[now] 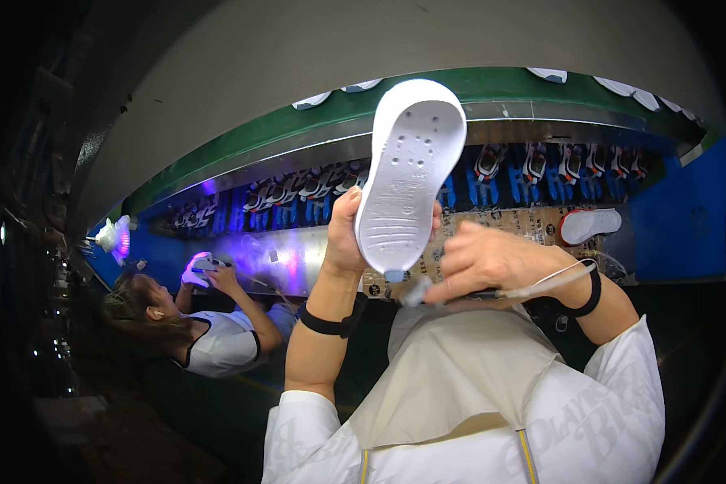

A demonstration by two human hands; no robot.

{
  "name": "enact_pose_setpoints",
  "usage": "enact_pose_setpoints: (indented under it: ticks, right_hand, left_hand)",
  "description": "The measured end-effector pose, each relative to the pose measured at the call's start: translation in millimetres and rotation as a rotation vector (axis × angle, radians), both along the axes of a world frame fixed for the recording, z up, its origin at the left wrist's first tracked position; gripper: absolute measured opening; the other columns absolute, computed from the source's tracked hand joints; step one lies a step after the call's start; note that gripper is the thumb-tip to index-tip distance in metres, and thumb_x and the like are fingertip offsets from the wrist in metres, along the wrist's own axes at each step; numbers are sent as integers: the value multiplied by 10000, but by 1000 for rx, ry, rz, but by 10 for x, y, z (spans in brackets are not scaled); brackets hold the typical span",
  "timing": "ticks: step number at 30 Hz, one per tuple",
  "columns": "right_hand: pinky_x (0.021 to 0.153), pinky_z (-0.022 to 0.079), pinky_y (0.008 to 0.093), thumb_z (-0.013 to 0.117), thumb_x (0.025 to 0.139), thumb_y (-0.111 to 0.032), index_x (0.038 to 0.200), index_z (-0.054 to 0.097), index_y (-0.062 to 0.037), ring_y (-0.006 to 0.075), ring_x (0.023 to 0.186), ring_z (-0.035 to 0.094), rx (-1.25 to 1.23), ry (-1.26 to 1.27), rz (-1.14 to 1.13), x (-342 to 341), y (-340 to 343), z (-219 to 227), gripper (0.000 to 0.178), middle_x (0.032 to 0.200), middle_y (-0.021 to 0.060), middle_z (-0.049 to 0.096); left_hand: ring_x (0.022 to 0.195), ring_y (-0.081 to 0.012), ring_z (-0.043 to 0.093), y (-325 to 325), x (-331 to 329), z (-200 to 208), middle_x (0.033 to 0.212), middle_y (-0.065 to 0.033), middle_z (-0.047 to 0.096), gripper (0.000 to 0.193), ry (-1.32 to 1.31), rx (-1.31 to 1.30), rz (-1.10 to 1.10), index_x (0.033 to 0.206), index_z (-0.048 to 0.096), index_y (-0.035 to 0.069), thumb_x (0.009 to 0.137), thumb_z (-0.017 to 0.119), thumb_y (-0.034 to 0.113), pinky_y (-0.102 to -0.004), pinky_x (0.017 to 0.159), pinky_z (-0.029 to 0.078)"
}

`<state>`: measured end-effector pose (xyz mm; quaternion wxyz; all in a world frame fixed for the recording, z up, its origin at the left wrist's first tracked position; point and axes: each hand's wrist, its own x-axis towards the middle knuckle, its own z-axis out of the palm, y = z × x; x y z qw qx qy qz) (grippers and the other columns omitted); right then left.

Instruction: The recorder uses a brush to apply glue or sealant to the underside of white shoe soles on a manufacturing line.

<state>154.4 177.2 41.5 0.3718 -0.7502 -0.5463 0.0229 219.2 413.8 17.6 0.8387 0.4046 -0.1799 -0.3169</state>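
My left hand [344,234] grips a white shoe sole [403,177] by its sides and holds it up. The face turned to me has small holes near the top and ridges lower down. At the sole's lower end is a small grey-blue patch [394,275]. Close to that end, my right hand [492,258] is closed around a thin dark-handled tool [482,295], its pale tip [415,290] smeared by motion. A clear tube [565,274] runs from that hand along the wrist. Whether the tip touches the sole, I cannot tell.
A red-and-white shoe part [590,226] lies on the taped bench [532,222]. Behind it, several shoes in blue holders [532,165] line a rack. Above runs a green belt [492,85] with white soles. At left a co-worker [218,339] holds a lit shoe part.
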Motion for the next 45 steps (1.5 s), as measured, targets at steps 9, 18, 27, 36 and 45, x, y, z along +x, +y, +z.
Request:
enact_pose_setpoints:
  ticks: [9,18,27,36,45]
  right_hand:
    - [766,407,383,755,894,-140,1216,734,-155,233,878,616,-75,-12,9,16,-34,-39,323,913,36,658]
    - [797,415,392,723,838,-118,1218,732,-155,237,924,615,-48,-6,-74,45,-56,-3,381,911,24,648]
    - [789,390,365,760,764,-87,1229,733,-122,216,874,581,-65,-40,-271,99,-152,-58,467,911,5,651]
    - [682,386,363,845,838,-202,1105,791,-67,212,674,532,247,90,-374,20,-201,-187,304,730,35,605]
    - [705,431,353,826,835,-103,1127,779,-51,220,674,547,303,195,-415,59,-93,-400,300,732,55,613]
  left_hand:
    - [986,-302,748,74,196,-63,1126,-259,730,552,13,256,-114,1292,627,-87,1061,357,335,-402,872,612]
    - [900,-208,746,128,319,-225,1054,-144,746,437,161,354,-122,1217,662,-22,1085,447,334,-332,784,618]
    - [968,-242,752,238,224,-388,1131,-179,740,550,260,355,-72,1325,624,-34,1096,408,416,-381,847,623]
    - [1093,-496,683,653,-41,-706,1345,-385,557,854,467,-244,-54,1594,323,-1,973,466,568,-549,779,648]
    - [1159,-371,641,1082,1465,191,1280,-278,624,619,51,-519,494,1328,594,-46,1075,413,489,-494,937,589]
